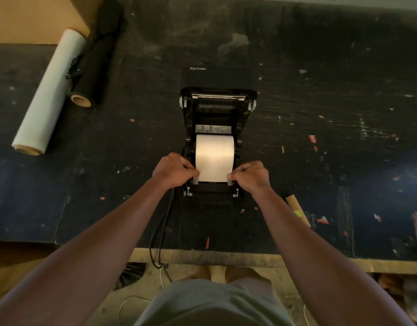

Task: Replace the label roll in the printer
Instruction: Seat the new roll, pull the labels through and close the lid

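Head view looked straight down on a black, scuffed table (320,137) with a black printer (218,77) in the middle, its lid swung open away from the person and the word "Xprinter" legible on it. The white label roll (214,149) sat in the open bay of the printer, between the two side holders, with its loose end drawn toward the person over the front of the bay. The left hand (173,169) was curled closed, its fingertips pinching the left edge of the paper near the small grey guide on that side. The right hand (248,176) was likewise curled closed, pinching the right edge by the matching guide. Both forearms reached in from the bottom of the frame. A black cable (164,222) ran from the printer's left side down over the table's near edge. Well apart at far left lay a long white roll (49,90), and just beside it a black roll (96,55) with a cardboard core showing. A cardboard box (38,17) filled the upper left corner.
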